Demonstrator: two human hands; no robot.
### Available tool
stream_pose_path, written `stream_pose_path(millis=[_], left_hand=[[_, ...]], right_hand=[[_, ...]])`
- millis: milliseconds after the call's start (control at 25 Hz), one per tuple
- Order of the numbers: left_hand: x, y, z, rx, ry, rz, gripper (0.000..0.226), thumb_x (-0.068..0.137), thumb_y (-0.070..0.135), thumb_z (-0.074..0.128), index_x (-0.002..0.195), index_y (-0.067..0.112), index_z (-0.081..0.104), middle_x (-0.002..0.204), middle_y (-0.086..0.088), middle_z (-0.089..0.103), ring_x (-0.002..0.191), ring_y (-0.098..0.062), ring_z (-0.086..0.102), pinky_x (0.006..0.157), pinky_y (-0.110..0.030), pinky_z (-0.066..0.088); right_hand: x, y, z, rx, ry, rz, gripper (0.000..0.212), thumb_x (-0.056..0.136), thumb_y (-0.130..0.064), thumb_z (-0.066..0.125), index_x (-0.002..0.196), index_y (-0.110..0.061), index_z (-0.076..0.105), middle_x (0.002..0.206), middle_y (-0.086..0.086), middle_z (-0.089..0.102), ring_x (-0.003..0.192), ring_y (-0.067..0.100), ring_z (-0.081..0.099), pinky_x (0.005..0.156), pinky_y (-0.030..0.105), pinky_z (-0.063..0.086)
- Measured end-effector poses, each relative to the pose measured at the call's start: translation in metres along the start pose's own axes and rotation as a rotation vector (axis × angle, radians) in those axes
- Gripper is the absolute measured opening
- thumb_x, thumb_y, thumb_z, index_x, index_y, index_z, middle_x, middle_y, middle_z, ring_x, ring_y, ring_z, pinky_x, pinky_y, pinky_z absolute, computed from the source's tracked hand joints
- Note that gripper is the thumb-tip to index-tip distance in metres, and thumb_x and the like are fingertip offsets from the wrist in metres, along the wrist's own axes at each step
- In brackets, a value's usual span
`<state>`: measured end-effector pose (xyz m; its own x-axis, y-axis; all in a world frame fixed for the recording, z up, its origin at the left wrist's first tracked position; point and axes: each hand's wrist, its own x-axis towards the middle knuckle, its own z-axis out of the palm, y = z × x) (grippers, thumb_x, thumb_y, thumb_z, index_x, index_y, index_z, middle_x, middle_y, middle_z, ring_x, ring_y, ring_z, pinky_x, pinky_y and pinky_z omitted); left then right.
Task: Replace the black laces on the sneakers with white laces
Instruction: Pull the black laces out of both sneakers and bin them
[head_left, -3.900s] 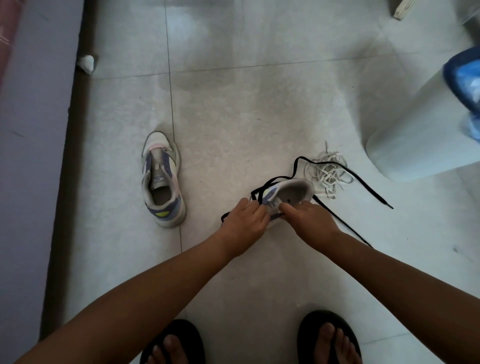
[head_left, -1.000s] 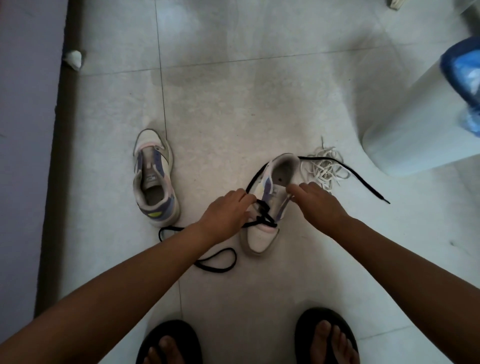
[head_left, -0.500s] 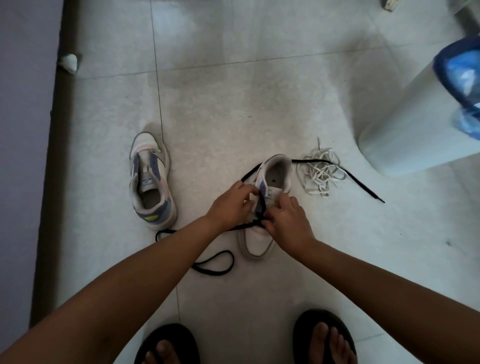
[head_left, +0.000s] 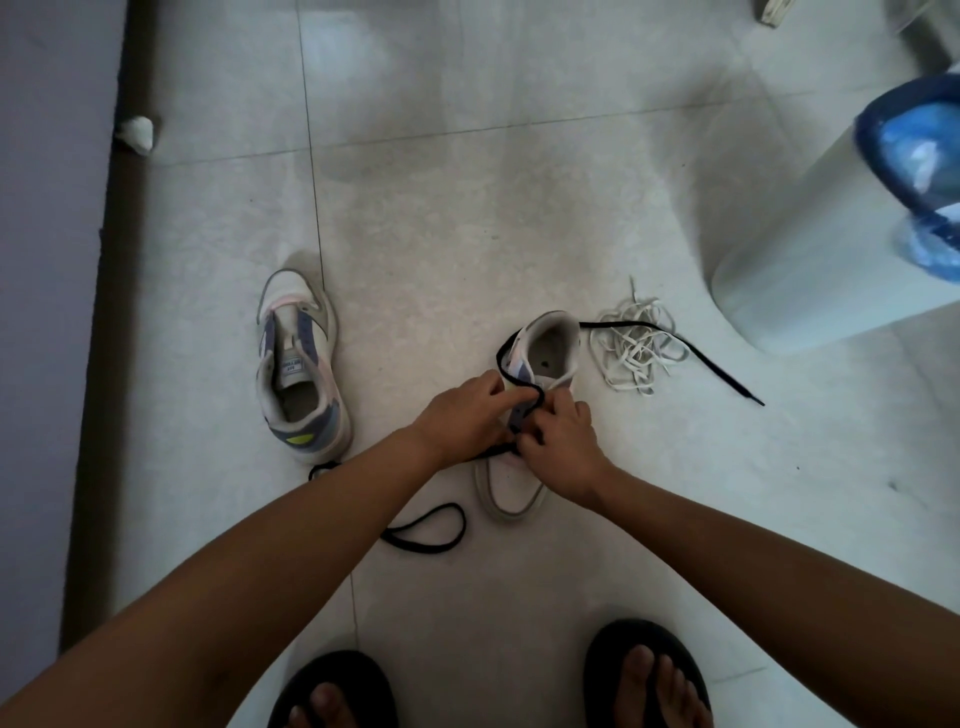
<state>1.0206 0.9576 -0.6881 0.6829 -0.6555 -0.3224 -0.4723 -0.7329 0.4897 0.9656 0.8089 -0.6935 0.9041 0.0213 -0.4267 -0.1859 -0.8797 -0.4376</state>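
Unlacing the sneaker (head_left: 519, 483) on the floor: both the left hand (head_left: 462, 415) and the right hand (head_left: 561, 441) pinch its black lace (head_left: 524, 415); next, likely freeing the remaining eyelets.

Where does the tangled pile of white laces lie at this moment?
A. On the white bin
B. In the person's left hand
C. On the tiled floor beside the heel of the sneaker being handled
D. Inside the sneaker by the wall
C: the tangled pile of white laces lies on the tiled floor, just beside the heel opening of the white sneaker being handled, and neither hand touches it.
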Motion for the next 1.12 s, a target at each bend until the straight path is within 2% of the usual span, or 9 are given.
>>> stream_pose_path(millis=[200, 360, 400, 480, 560, 720, 840, 1000, 1120], left_hand=[[0.003, 0.002, 0.007, 0.283, 0.056, -0.002, 0.057, 0.091, 0.044, 0.049, 0.144, 0.030, 0.032, 0.114, -0.009, 0.047, 0.097, -0.027, 0.053, 0.065, -0.032, 0.038], [0.000, 0.015, 0.017, 0.268, 0.073, -0.104, 0.060, 0.088, 0.044, 0.054, 0.142, 0.029, 0.032, 0.113, -0.008, 0.049, 0.098, -0.027, 0.055, 0.065, -0.032, 0.038], [-0.001, 0.017, 0.018, 0.247, 0.066, -0.094, 0.060, 0.088, 0.042, 0.055, 0.141, 0.027, 0.032, 0.114, -0.008, 0.049, 0.099, -0.028, 0.055, 0.066, -0.032, 0.037], [-0.005, 0.020, 0.015, 0.071, 0.043, -0.047, 0.058, 0.088, 0.034, 0.057, 0.140, 0.021, 0.034, 0.116, -0.010, 0.049, 0.099, -0.029, 0.054, 0.068, -0.034, 0.040], [-0.006, 0.018, 0.007, -0.132, 0.091, -0.041, 0.058, 0.089, 0.023, 0.058, 0.141, 0.017, 0.034, 0.121, -0.011, 0.048, 0.101, -0.029, 0.055, 0.073, -0.038, 0.046], [0.013, 0.004, -0.010, -0.085, 0.166, -0.139, 0.056, 0.093, 0.012, 0.049, 0.145, 0.022, 0.028, 0.121, -0.011, 0.047, 0.101, -0.027, 0.055, 0.072, -0.039, 0.048], [0.028, -0.001, -0.015, 0.047, 0.126, -0.125, 0.036, 0.095, 0.021, 0.049, 0.131, 0.021, 0.043, 0.116, -0.007, 0.054, 0.099, -0.028, 0.057, 0.065, -0.031, 0.040], [0.026, -0.004, -0.018, 0.357, 0.169, 0.071, 0.018, 0.092, 0.020, 0.051, 0.109, 0.014, 0.056, 0.103, -0.006, 0.061, 0.090, -0.028, 0.060, 0.057, -0.031, 0.034], [0.011, -0.001, -0.023, 0.420, 0.340, 0.302, 0.017, 0.069, 0.008, 0.074, 0.082, 0.006, 0.064, 0.074, -0.011, 0.063, 0.057, -0.028, 0.060, 0.041, -0.025, 0.035]], right_hand=[[0.006, 0.005, -0.005, 0.273, -0.082, 0.086, 0.025, 0.094, -0.036, 0.049, 0.103, -0.019, 0.066, 0.110, -0.002, 0.037, 0.107, 0.018, 0.031, 0.097, 0.028, 0.028], [0.006, 0.014, -0.023, 0.638, -0.048, 0.139, 0.011, 0.087, -0.018, 0.060, 0.079, -0.013, 0.055, 0.084, 0.001, 0.051, 0.078, 0.012, 0.050, 0.062, 0.013, 0.041], [0.005, 0.017, -0.026, 0.534, -0.075, 0.084, 0.011, 0.087, -0.016, 0.059, 0.080, -0.009, 0.058, 0.085, 0.003, 0.052, 0.077, 0.014, 0.051, 0.061, 0.013, 0.039], [0.002, 0.019, -0.022, 0.128, -0.084, -0.055, 0.021, 0.089, -0.024, 0.060, 0.092, -0.005, 0.068, 0.099, 0.009, 0.052, 0.090, 0.021, 0.050, 0.074, 0.022, 0.040], [-0.005, 0.015, -0.013, -0.099, -0.059, -0.105, 0.028, 0.087, -0.033, 0.062, 0.105, -0.012, 0.069, 0.110, 0.011, 0.048, 0.102, 0.027, 0.044, 0.085, 0.031, 0.040], [-0.009, 0.011, -0.011, 0.098, -0.016, -0.071, 0.021, 0.086, -0.028, 0.065, 0.099, -0.013, 0.072, 0.107, 0.008, 0.044, 0.103, 0.023, 0.042, 0.082, 0.022, 0.032], [-0.009, 0.012, -0.020, 0.285, -0.072, -0.023, 0.023, 0.089, -0.028, 0.063, 0.082, -0.008, 0.073, 0.096, 0.001, 0.040, 0.090, 0.014, 0.044, 0.078, 0.020, 0.033], [-0.013, 0.029, -0.030, 0.151, -0.138, -0.154, 0.034, 0.089, -0.027, 0.062, 0.069, -0.001, 0.071, 0.091, 0.002, 0.043, 0.084, 0.018, 0.046, 0.075, 0.026, 0.037], [-0.018, 0.042, -0.035, 0.018, -0.156, -0.312, 0.028, 0.087, -0.028, 0.065, 0.073, -0.005, 0.074, 0.089, 0.002, 0.042, 0.085, 0.018, 0.043, 0.074, 0.026, 0.035]])
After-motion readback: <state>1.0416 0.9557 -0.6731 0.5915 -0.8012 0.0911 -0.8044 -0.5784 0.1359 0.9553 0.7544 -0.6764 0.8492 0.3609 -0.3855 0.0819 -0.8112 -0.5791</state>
